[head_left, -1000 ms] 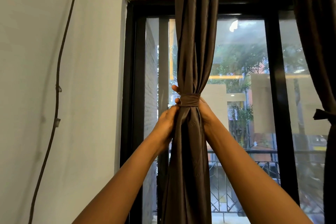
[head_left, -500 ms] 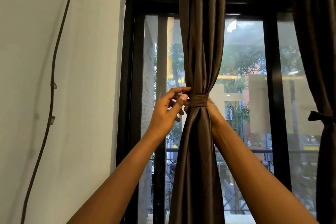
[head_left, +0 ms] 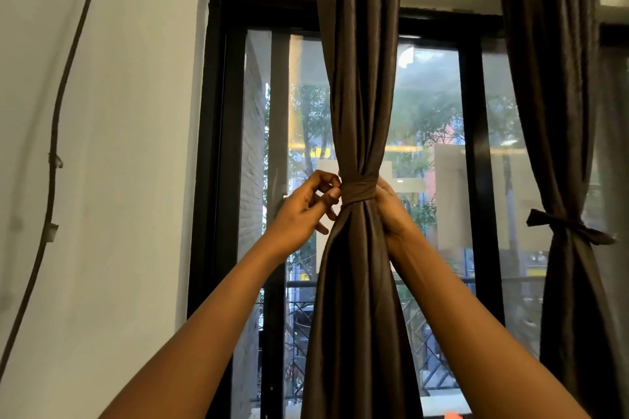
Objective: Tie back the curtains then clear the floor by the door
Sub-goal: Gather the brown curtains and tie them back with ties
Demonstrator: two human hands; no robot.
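While fingers [head_left: 332,193] seemingly pinch tieback [head_left: 358,188].

No text, label, brand, number or sign can be read anywhere; shapes seen outside through the window glass [head_left: 432,119] are too blurred, so nothing is reported.

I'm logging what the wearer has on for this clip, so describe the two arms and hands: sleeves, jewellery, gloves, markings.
Both forearms are bare as far as the frame shows: no sleeve edge in view. The left hand wears no glove, ring or watch that I can see, and its wrist is bare. The right hand is partly hidden behind the curtain; its visible part and wrist are also bare. No markings show.
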